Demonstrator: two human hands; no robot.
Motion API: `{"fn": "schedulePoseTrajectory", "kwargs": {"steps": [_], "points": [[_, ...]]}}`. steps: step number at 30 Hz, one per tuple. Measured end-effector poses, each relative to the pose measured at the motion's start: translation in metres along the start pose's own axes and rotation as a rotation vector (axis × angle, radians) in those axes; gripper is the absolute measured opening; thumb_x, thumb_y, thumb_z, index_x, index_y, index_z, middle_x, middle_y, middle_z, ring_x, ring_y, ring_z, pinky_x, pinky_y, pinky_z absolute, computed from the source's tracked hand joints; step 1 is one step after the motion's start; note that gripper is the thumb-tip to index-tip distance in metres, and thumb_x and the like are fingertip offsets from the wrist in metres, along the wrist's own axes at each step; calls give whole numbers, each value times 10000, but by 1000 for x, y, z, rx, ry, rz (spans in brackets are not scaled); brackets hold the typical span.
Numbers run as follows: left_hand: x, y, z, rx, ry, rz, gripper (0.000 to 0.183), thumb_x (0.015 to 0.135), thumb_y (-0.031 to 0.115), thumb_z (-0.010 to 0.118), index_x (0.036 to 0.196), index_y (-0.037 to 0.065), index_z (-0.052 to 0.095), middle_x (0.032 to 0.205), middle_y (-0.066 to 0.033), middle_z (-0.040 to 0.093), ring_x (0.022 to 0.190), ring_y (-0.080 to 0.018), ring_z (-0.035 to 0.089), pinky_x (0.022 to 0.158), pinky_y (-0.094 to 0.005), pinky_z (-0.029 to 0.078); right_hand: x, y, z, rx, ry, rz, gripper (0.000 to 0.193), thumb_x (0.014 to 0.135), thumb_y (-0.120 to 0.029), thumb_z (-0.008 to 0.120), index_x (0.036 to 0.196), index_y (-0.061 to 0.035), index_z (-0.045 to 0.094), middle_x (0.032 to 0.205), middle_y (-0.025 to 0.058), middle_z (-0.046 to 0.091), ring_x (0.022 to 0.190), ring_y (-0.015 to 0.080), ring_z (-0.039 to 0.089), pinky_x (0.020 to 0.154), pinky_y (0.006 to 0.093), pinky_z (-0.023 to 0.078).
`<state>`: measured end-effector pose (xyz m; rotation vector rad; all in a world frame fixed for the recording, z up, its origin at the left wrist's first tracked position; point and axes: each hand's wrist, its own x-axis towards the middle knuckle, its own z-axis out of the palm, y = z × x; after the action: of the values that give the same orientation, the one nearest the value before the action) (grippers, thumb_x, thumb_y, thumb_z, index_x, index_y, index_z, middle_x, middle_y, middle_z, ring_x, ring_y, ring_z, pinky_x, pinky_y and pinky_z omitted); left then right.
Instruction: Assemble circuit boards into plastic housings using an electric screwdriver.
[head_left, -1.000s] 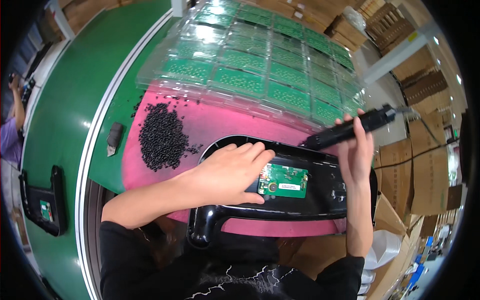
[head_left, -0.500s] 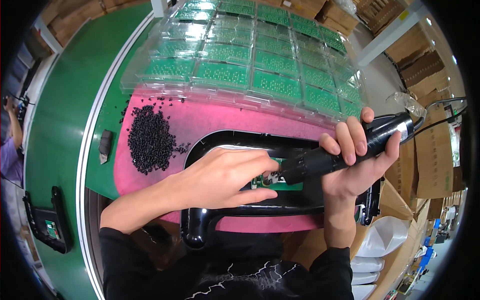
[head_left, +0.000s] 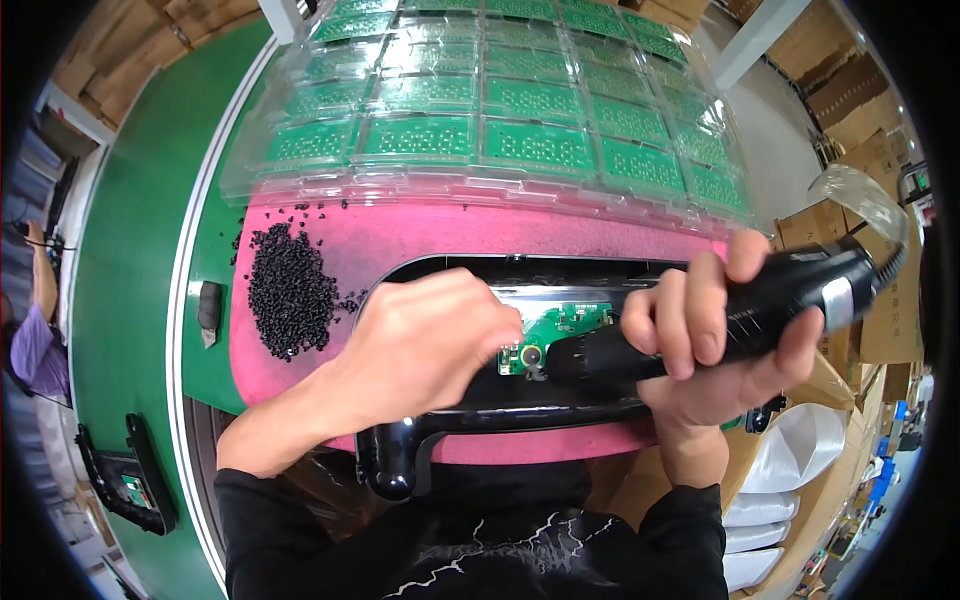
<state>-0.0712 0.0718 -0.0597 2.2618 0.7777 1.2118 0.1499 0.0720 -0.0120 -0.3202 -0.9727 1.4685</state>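
Note:
My right hand (head_left: 705,345) is wrapped round a black electric screwdriver (head_left: 600,362), held tilted with its cable trailing off to the right. The tool's front end is over a green circuit board (head_left: 570,322) seated in a glossy black plastic housing (head_left: 392,455). Just left of the board, my left hand (head_left: 425,340) hovers over the housing with fingers curled together. Whatever its fingertips may hold is hidden. A round, coin-like part (head_left: 531,355) shows on the board near the tool's tip.
The housing lies on a pink mat (head_left: 400,230). A heap of small black screws (head_left: 292,290) is at its left. Clear trays of green boards (head_left: 535,150) stand behind. Another black housing (head_left: 125,480) sits far left, near a person in purple (head_left: 45,350). An open carton (head_left: 825,420) is at right.
My left hand has drawn back left from the tool's tip and curled its fingers, uncovering more of the board. The screwdriver has shifted slightly, still in my right hand.

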Motion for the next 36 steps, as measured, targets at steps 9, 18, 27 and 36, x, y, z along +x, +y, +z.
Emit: {"fn": "schedulePoseTrajectory", "kwargs": {"steps": [9,18,27,36], "points": [[-1,-4,4,-205,-167,-121,132,777,40,759,871,13,670,762,-88,673,685,-250,652,605,-337,523,-4,-19,14,-42,-47,-202,415,913,-455,612,1044,-97,451,651,-11,507,510,96,492,593,295,437],[-3,-5,4,-144,-204,-66,137,775,52,756,870,13,665,779,-94,670,699,-262,645,616,-346,522,-5,-8,20,-60,-45,-216,410,897,-440,636,1037,-101,454,645,-9,527,505,96,511,564,292,448],[-3,-8,2,-186,-217,-86,157,784,56,751,894,7,650,767,-97,652,698,-269,632,613,-362,506,-3,-6,23,-109,-43,-237,424,877,-449,650,1024,-103,455,646,-10,532,492,94,508,549,286,446],[1,-10,-4,-217,-212,-142,167,774,77,769,867,12,645,746,-87,639,682,-266,621,610,-360,499,9,-10,30,-140,-22,-171,413,876,-438,659,1015,-106,458,636,-11,539,480,92,509,530,278,448]]}}
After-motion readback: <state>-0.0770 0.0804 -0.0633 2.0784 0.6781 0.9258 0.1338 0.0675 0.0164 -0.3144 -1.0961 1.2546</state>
